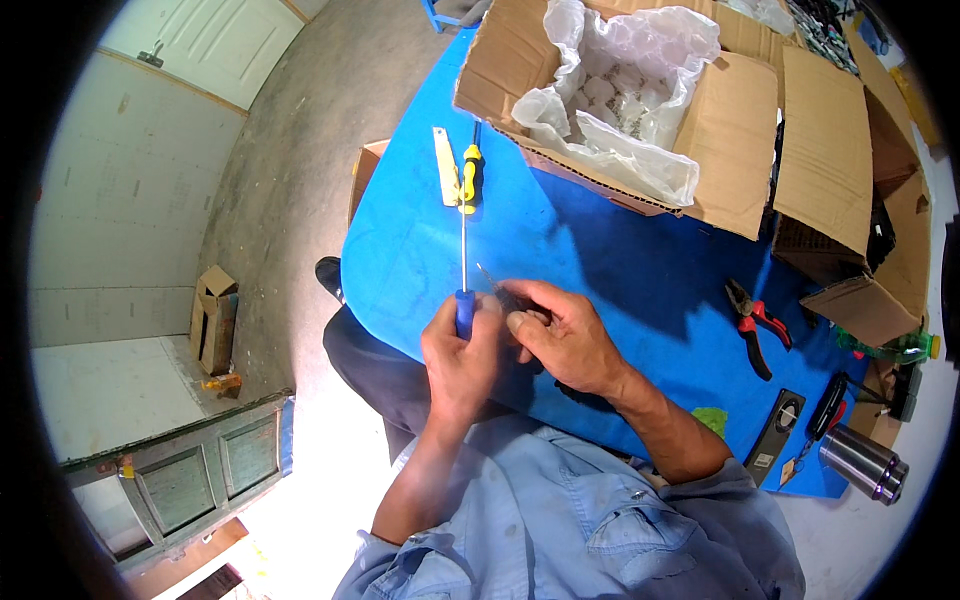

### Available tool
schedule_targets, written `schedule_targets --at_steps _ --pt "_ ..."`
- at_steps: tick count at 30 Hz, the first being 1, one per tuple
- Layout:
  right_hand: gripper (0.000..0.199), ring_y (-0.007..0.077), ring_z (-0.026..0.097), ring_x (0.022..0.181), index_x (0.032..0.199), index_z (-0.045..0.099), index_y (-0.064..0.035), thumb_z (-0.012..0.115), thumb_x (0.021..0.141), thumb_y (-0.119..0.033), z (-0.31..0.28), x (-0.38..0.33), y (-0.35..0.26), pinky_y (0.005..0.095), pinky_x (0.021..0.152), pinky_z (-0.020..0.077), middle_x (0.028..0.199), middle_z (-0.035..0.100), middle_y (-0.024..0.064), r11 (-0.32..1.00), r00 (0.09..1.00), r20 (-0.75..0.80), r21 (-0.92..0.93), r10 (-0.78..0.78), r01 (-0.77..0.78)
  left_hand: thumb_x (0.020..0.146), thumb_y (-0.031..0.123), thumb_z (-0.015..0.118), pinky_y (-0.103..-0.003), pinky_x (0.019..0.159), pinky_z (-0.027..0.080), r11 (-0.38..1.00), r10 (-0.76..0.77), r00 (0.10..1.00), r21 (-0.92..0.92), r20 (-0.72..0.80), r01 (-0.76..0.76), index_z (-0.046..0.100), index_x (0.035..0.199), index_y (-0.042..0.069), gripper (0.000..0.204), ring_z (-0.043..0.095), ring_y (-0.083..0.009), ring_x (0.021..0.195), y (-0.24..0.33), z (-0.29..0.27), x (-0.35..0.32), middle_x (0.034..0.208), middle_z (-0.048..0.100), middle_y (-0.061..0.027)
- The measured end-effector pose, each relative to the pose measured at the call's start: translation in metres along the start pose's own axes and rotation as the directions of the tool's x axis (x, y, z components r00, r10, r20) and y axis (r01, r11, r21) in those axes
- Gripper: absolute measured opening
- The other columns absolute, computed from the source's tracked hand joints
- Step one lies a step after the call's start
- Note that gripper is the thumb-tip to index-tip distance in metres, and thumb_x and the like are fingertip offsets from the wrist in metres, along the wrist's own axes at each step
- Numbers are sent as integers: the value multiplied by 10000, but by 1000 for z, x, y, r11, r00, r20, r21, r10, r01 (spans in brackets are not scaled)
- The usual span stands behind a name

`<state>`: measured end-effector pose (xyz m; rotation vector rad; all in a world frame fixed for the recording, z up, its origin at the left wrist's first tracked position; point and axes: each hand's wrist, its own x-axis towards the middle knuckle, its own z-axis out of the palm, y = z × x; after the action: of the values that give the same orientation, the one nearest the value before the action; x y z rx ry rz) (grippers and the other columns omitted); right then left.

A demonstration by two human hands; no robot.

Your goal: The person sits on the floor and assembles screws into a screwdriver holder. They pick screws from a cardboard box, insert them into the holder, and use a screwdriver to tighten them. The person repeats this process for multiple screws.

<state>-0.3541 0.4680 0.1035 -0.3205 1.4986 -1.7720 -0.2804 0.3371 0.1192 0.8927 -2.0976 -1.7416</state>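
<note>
Table: I see a blue-covered table (pixel 620 260) running from the middle of the view out to the right, with everything else resting on it.
Cardboard box: a big open cardboard box (pixel 720 130) sits at the far end, lined with clear plastic wrap (pixel 620 90) around pale round pieces.
Second box: another open carton (pixel 850 180) stands just right of it, its flaps spread.
Left hand: my left hand (pixel 462 350) is clenched around the blue handle of a long screwdriver (pixel 463 270); the thin shaft points away from me over the cloth.
Right hand: my right hand (pixel 560 335) touches the left, its fingers pinching a small dark part (pixel 510 297) just beside the handle; I cannot tell what the part is.
Steel cup: a metal tumbler (pixel 865 462) lies at the near right corner.
Pliers: red-handled pliers (pixel 755 322) lie well right of my hands.
Yellow screwdriver: a yellow-handled screwdriver (pixel 470 172) lies near the first box, beside a pale flat strip (pixel 445 165).
</note>
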Motion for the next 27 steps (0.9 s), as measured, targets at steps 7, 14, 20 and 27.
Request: schedule_targets --at_steps 7,14,20,27 --pt "369 95 613 770 1338 600 59 594 989 -63 1 -1 1 254 645 523 1070 654 88 998 998 -3 -40 -57 57 1025 278 663 -221 457 288 964 -167 984 -199 62 177 643 903 65 246 416 -30 520 -7 -2 1 675 549 41" --pt "371 93 617 791 1345 602 42 588 992 -71 1 -2 -2 256 652 541 1065 650 73 1000 1000 -8 7 -22 22 1033 317 661 -224 429 278 932 -241 965 -252 103 260 641 899 75 277 417 -39 489 1 -3 0 682 590 10" --pt "384 88 619 796 1355 588 58 586 1003 -94 -1 -1 1 255 660 560 997 660 58 1000 1000 -12 29 12 -12 1016 304 698 -224 463 322 953 -176 984 -242 40 181 705 964 32 276 459 -42 538 -3 -5 -2 720 611 20" --pt "400 87 620 792 1368 578 63 593 1006 -108 -3 0 1 252 652 560 982 657 55 1000 1000 11 -3 17 -17 980 179 733 -208 539 364 996 72 997 -45 -18 -72 735 1013 11 171 483 -25 614 -9 -3 -3 763 621 39"
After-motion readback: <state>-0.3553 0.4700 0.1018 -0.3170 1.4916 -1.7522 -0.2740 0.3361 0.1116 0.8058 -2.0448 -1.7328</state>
